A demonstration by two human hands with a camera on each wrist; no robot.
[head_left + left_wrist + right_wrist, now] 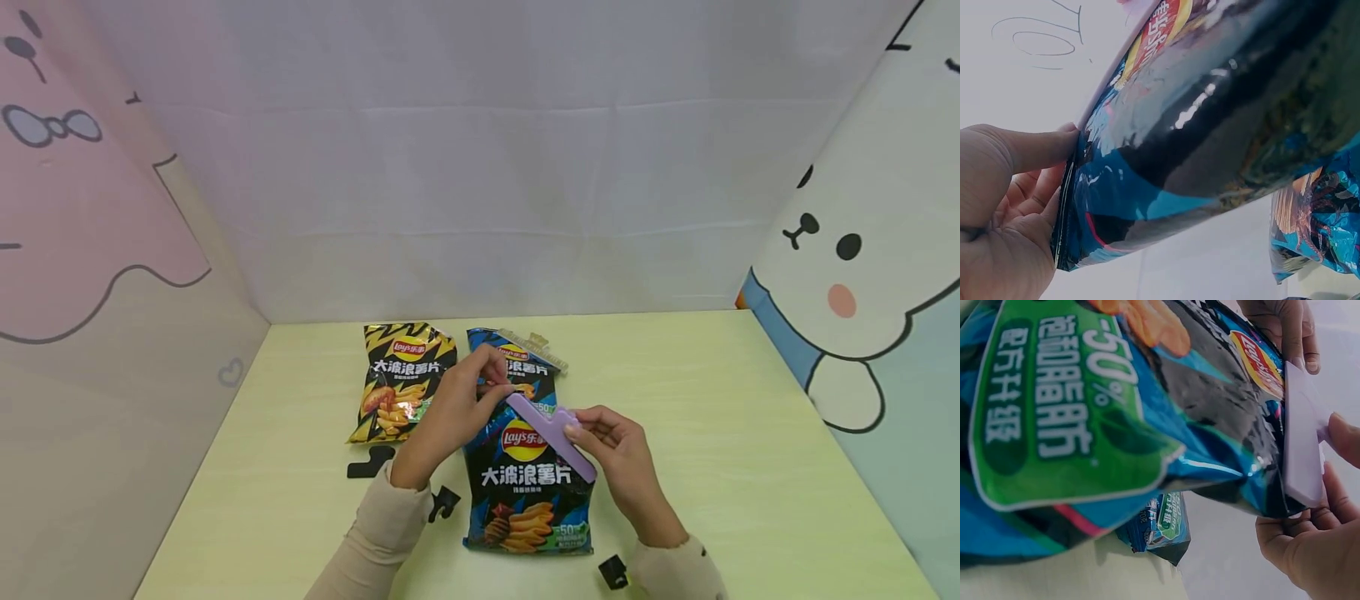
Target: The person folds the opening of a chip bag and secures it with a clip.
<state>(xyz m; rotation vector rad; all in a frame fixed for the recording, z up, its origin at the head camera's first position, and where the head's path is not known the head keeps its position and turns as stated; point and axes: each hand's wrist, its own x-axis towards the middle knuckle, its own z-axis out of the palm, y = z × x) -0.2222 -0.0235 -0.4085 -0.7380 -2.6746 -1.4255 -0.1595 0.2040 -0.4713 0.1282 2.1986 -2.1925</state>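
Observation:
A blue-and-black Lay's chip bag (525,508) is held up in front of me, its top end raised. My left hand (459,408) pinches the bag's top edge at the left corner, thumb on one side and fingers on the other in the left wrist view. A lilac bag clip (553,435) lies slantwise along the top edge. My right hand (621,457) grips the clip by its handle, the thumb pressing it in the right wrist view. Whether the clip is fully closed on the bag I cannot tell.
Behind stands another blue chip bag (487,340) with a pale beige clip (536,346) across its top corner. A yellow-and-black chip bag (386,400) lies to its left. Black scraps (370,463) (444,503) and a black piece (613,572) lie on the table.

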